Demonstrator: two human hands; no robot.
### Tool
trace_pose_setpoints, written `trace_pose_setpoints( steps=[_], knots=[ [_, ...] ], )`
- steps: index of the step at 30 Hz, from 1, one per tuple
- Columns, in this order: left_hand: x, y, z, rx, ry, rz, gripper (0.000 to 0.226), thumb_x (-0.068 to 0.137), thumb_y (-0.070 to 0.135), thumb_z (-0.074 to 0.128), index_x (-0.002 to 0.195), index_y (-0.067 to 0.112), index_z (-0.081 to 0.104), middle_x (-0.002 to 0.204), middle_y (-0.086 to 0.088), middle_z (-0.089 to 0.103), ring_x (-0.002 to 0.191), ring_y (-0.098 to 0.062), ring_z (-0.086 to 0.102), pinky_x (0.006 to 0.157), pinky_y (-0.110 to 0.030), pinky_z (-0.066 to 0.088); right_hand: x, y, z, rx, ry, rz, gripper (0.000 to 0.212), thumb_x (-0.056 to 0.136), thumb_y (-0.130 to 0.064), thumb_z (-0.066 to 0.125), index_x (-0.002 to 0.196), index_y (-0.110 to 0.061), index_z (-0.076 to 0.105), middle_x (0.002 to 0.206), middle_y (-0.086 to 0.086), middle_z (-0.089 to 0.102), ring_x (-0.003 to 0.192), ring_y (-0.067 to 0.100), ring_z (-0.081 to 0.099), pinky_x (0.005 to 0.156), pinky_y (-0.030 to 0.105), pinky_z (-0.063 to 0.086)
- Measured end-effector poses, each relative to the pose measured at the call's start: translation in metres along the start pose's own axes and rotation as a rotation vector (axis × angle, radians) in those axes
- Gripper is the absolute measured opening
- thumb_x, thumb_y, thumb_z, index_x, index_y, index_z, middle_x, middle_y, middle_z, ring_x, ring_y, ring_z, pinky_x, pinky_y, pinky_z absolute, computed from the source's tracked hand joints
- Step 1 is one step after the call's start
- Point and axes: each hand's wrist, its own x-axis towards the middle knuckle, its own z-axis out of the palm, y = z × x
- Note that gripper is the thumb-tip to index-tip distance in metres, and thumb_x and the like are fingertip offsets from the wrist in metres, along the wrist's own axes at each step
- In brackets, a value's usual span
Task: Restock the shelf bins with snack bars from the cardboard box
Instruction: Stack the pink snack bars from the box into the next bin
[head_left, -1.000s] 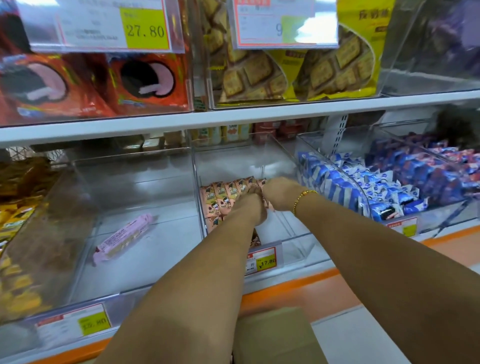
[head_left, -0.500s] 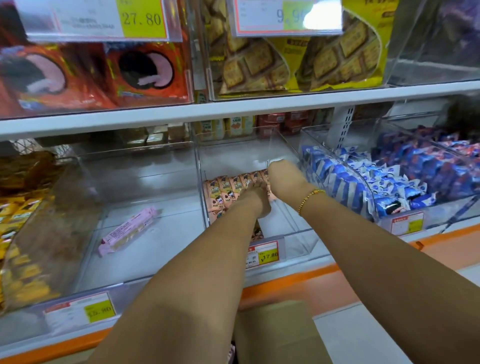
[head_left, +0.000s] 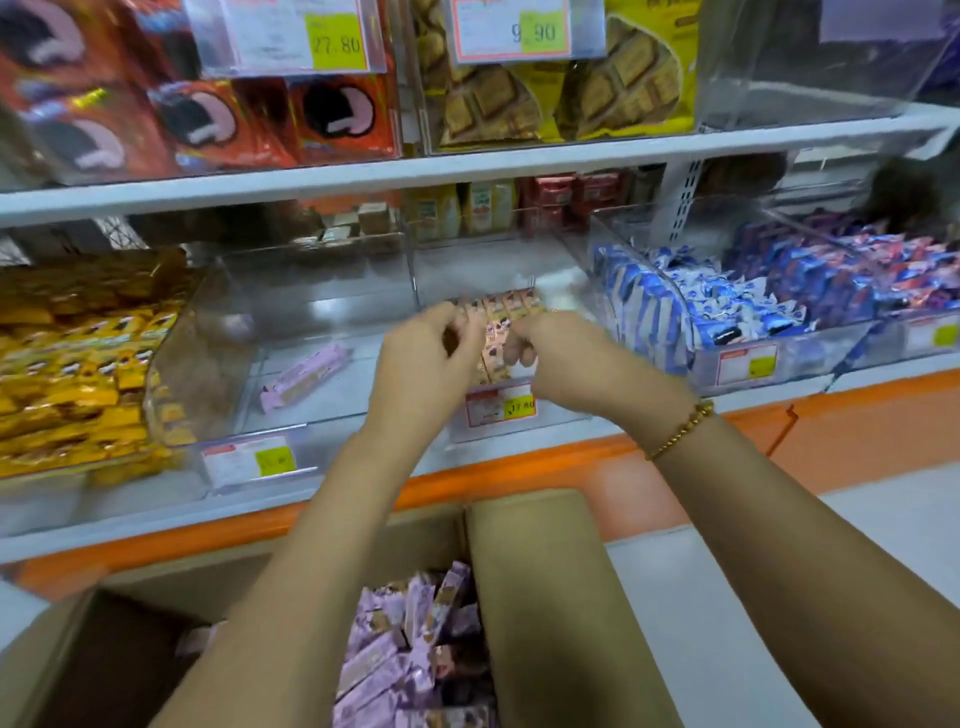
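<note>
Head view: left hand (head_left: 423, 361) and right hand (head_left: 563, 358) curl their fingers at the peach snack bars (head_left: 506, 306) rowed in the middle bin (head_left: 467, 270) (blur hides any pinch), likely tidying them; next comes a reach down into the cardboard box (head_left: 545, 597).

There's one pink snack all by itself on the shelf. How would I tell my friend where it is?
Find the lower shelf with the orange front strip, then the clear bin between the yellow packs and the person's left hand. One long pink bar lies slanted on that bin's floor; unlike the crowded bins beside it, it lies there alone.
</note>
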Motion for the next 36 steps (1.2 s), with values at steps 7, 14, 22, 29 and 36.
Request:
trace_pose_setpoints(
  steps=[7,14,22,29,36],
  knots=[
    [-0.141,-0.062,-0.058,-0.01,-0.184,-0.276,0.038,0.082,0.047,0.05,0.059,0.016,0.049,0.052,-0.004,0.054,0.052,-0.015,0.05,0.055,-0.026,0.034,-0.043,-0.041,0.082,0.008,-0.359,-0.213,0.037,0.077,0.001,0.069,0.111,-0.013,0.064,0.109,0.005,0.063,0.084,0.015,0.05,0.067,0.024,0.038],
    [-0.259,-0.164,-0.069,0.141,-0.544,-0.655,0.025,0.089,0.025,0.063,0.066,0.021,0.053,0.066,0.003,0.057,0.069,-0.018,0.053,0.056,-0.024,0.032,-0.068,-0.07,0.188,0.044,-0.561,-0.19,0.021,0.088,-0.008,0.063,0.108,-0.013,0.064,0.095,-0.006,0.058,0.087,0.012,0.053,0.06,0.022,0.04],
    [-0.328,-0.22,-0.068,0.133,-0.813,-0.9,0.026,0.091,0.024,0.06,0.115,0.015,0.062,0.12,-0.005,0.062,0.1,-0.019,0.058,0.077,-0.025,0.044,-0.07,-0.062,0.289,-0.245,-0.679,-0.204,0.016,0.084,-0.005,0.059,0.1,-0.004,0.065,0.107,0.013,0.066,0.099,0.028,0.06,0.069,0.027,0.04],
    [-0.319,-0.22,-0.057,0.18,-1.057,-0.892,0.043,0.091,0.029,0.06,0.13,0.014,0.047,0.135,-0.009,0.048,0.109,-0.025,0.052,0.082,-0.03,0.041,-0.062,-0.061,0.334,-0.105,-0.689,-0.057,0.037,0.098,-0.015,0.046,0.133,-0.003,0.048,0.12,0.019,0.058,0.094,0.022,0.052,0.083,0.033,0.039],
    [-0.319,-0.224,-0.056,0.082,-1.063,-1.017,0.046,0.092,0.027,0.06,0.132,0.014,0.041,0.132,-0.01,0.048,0.102,-0.026,0.054,0.083,-0.036,0.044,-0.045,-0.065,0.36,-0.163,-0.468,0.056,0.063,0.088,0.008,0.044,0.144,0.003,0.017,0.12,0.029,0.055,0.105,0.038,0.059,0.068,0.038,0.046]
  ],
)
